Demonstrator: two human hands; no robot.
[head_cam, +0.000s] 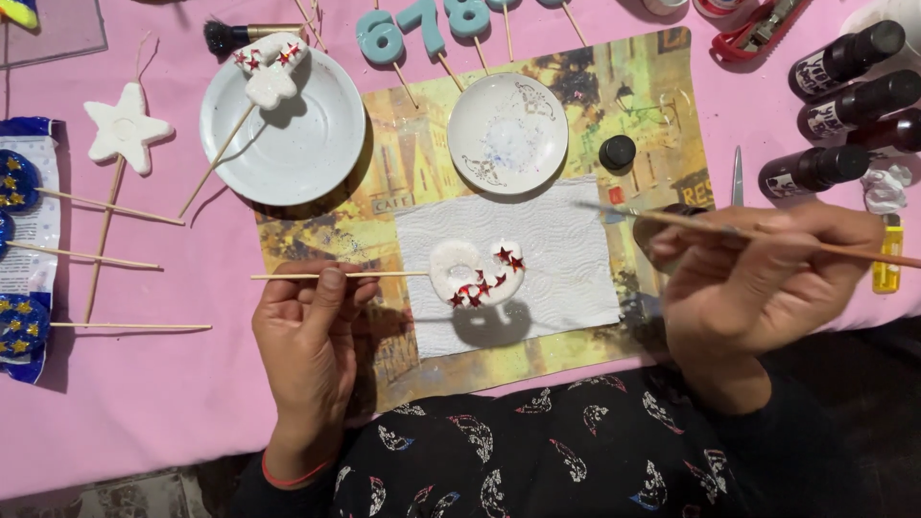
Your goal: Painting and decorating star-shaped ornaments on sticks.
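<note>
My left hand (pixel 312 331) pinches a thin wooden skewer (pixel 384 275) that carries a white figure-shaped piece (pixel 477 272) dotted with small red stars, held just above a white paper towel (pixel 566 269). My right hand (pixel 758 273) grips a slim paintbrush (pixel 672 220) whose tip points left, above the towel's upper right corner. A small dark bottle (pixel 662 223) sits partly hidden behind that hand. A small white dish (pixel 507 134) lies just beyond the towel.
A printed placemat (pixel 422 163) covers the pink tablecloth (pixel 125 403). A larger white plate (pixel 288 144) holds another white piece on a skewer; a white star (pixel 126 128), blue decorated pieces (pixel 17 182), teal numerals (pixel 422 24), dark bottles (pixel 844 105), a black cap (pixel 617 152) and a yellow lighter (pixel 889 254) lie around.
</note>
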